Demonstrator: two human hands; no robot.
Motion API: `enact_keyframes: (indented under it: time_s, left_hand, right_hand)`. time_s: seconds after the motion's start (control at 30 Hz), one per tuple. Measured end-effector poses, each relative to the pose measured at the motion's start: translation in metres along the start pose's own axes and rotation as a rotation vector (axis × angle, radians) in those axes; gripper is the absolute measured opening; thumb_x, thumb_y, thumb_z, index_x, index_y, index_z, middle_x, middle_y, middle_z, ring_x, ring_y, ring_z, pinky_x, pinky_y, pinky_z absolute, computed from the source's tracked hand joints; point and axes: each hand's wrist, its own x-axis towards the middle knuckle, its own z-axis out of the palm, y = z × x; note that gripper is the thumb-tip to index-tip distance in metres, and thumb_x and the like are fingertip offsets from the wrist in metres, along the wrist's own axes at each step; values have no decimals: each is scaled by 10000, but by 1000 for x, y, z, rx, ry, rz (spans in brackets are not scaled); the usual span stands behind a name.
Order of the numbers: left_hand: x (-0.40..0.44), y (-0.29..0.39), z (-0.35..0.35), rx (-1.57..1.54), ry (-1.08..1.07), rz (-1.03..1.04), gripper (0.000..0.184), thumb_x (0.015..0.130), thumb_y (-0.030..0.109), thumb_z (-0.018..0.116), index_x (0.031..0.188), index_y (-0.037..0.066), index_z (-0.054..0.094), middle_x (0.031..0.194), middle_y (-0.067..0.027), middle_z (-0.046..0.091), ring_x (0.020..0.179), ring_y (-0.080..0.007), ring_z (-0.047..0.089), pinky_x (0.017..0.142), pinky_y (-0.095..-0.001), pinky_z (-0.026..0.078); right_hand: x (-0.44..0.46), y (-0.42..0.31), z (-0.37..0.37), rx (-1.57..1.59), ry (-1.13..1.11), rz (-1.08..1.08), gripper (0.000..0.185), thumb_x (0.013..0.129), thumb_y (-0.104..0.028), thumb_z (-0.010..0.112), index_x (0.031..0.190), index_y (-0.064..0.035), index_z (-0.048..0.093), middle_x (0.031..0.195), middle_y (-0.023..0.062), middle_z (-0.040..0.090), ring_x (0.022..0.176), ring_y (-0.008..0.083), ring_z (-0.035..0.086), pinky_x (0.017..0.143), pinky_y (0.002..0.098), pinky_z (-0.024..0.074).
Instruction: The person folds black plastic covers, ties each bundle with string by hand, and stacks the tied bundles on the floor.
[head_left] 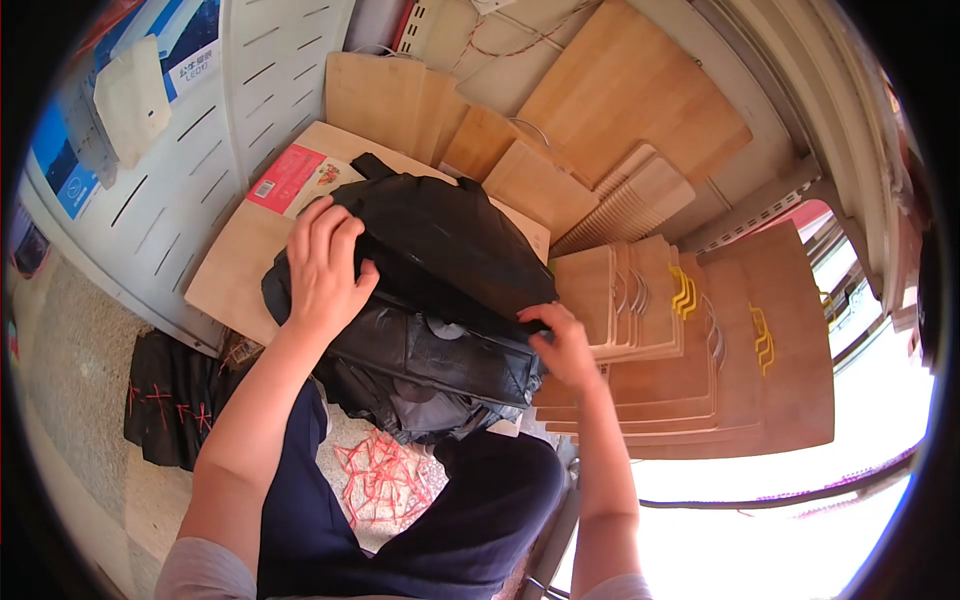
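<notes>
A large black bag (450,225) of thin, soft material lies before me, partly on a wooden board (235,255). Against it is a folded black bundle (470,360) with a pale round spot, its lower part crumpled above my knees. My left hand (325,265) rests at the bag's left side, fingers slightly bent and thumb apart. At the right end, my right hand (565,345) pinches the bag's edge between thumb and fingers. Folds hide how the two black pieces join.
Several wooden boards (640,90) lean against the back wall. More boards with yellow hooks (765,340) stand to the right. Red string (385,480) lies tangled on the floor between my legs. Black bundles with red ties (165,400) sit at the left, below a white slotted panel (180,150).
</notes>
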Motion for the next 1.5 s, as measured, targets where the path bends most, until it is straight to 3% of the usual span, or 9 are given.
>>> enact_keyframes:
  time_s: [0.13,0.33,0.43,0.47,0.63,0.83,1.17,1.33,1.5]
  left_hand:
    - [-8,16,-21,-18,-280,237,571,604,34,643,1166,81,550,1324,-130,458,1341,-366,324,1113,-542,222]
    - [-18,10,-3,-93,-817,300,582,710,158,675,1264,43,536,1321,-158,469,1289,-341,394,1098,-480,281]
    - [-20,14,-16,-269,-835,201,630,732,328,726,1244,11,541,1293,-172,467,1247,-357,418,1081,-463,306]
    - [-21,12,-18,-265,-857,247,786,680,460,761,1267,-2,515,1308,-181,438,1251,-370,400,1085,-456,299]
    - [-20,20,-24,-125,-965,359,913,642,451,781,1353,7,421,1349,-173,401,1273,-373,366,1096,-459,283]
    - [-26,28,-16,-37,-951,518,799,668,255,724,1374,52,410,1356,-157,432,1292,-366,362,1099,-453,286]
    - [-14,41,-12,-20,-981,500,581,706,188,669,1262,68,551,1270,-121,505,1193,-310,458,1012,-449,374]
    - [19,28,-7,-205,-1325,369,553,704,188,640,1246,98,578,1176,-119,571,1108,-297,523,954,-395,426]
    - [70,4,25,-225,-1681,163,485,771,304,679,1163,23,628,1053,-159,675,977,-272,632,855,-339,474]
  right_hand:
    - [-28,2,30,-155,37,-43,452,684,47,595,1121,-64,575,1087,112,617,1087,321,552,1083,493,317]
    - [-47,-11,43,-262,47,-20,618,670,-162,702,1257,-73,530,1254,130,543,1222,288,476,1110,526,243]
    - [-58,-33,43,-232,14,10,741,667,-252,732,1326,-39,470,1352,141,476,1304,286,405,1131,525,189]
    - [-62,-36,44,-221,24,10,741,667,-252,732,1326,-39,470,1352,141,476,1304,286,405,1131,525,189]
    - [-71,-32,50,-414,-42,-50,867,642,-251,748,1390,-23,373,1385,159,444,1325,307,378,1133,544,161]
    - [-68,-20,54,-537,-61,-106,866,624,-207,745,1385,-24,374,1368,152,454,1262,305,447,1098,546,248]
    - [-51,-31,40,-517,-188,19,723,685,-213,716,1360,-154,462,1251,115,505,1135,299,513,957,527,401]
    - [-30,7,22,50,-419,-34,535,790,-262,639,1287,-86,545,1224,176,575,1154,338,532,970,394,421]
    - [-1,15,-15,2,-575,103,506,840,-342,647,1235,-34,572,1171,166,620,1108,285,567,950,327,417]
